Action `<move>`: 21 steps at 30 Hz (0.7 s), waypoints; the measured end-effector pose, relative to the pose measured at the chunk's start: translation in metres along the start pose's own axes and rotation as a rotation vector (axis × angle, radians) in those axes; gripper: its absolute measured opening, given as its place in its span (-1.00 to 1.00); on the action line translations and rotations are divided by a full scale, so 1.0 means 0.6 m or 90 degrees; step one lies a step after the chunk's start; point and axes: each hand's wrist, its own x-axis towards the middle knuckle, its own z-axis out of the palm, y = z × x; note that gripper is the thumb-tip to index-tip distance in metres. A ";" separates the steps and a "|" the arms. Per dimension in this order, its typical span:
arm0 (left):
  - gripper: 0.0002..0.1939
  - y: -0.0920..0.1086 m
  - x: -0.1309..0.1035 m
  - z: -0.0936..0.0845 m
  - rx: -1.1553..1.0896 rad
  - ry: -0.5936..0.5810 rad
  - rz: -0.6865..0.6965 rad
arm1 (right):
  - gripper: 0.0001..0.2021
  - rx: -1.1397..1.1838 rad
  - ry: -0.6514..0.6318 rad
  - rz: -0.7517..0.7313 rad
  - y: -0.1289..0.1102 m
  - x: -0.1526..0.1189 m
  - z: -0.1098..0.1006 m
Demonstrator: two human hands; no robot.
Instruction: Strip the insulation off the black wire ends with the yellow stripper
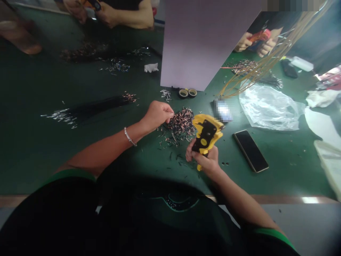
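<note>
My right hand [206,158] is wrapped round the handles of a yellow-and-black wire stripper [204,133], its head pointing up and away from me. My left hand [159,114], with a bracelet at the wrist, is closed in a pinch at the left edge of a pile of short black wire pieces with bare copper ends [182,122]. Whatever lies between its fingertips is too small to make out. Left of that hand rests a bundle of longer black wires [96,106], silvery at one end and coppery at the other. Loose scraps surround the pile.
Beyond the pile stand a pale upright panel [194,42], two tape rolls [188,93] and small metal bits [165,94]. On the right lie a phone [251,151], a clear plastic bag [271,108] and hanging yellowish wires [255,69]. Co-workers' hands [108,14] hold tools across the table.
</note>
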 end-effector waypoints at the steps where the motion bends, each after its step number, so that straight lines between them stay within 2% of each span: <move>1: -0.91 0.003 -0.001 -0.002 -0.004 0.006 0.006 | -0.87 0.028 0.007 -0.002 -0.002 0.003 -0.003; 5: -0.88 0.020 -0.011 -0.007 0.021 0.024 0.024 | -0.82 0.099 -0.003 0.031 -0.002 0.017 -0.008; 9: -0.85 0.033 -0.025 -0.008 0.035 0.014 0.044 | -0.77 0.096 -0.020 0.054 0.004 0.026 -0.004; 15: -0.85 0.044 -0.045 0.000 0.012 0.067 0.090 | -0.73 0.116 -0.022 0.066 0.003 0.031 0.001; 21: -0.85 0.053 -0.064 0.008 0.017 0.102 0.094 | -0.70 0.135 -0.027 0.072 0.003 0.030 0.004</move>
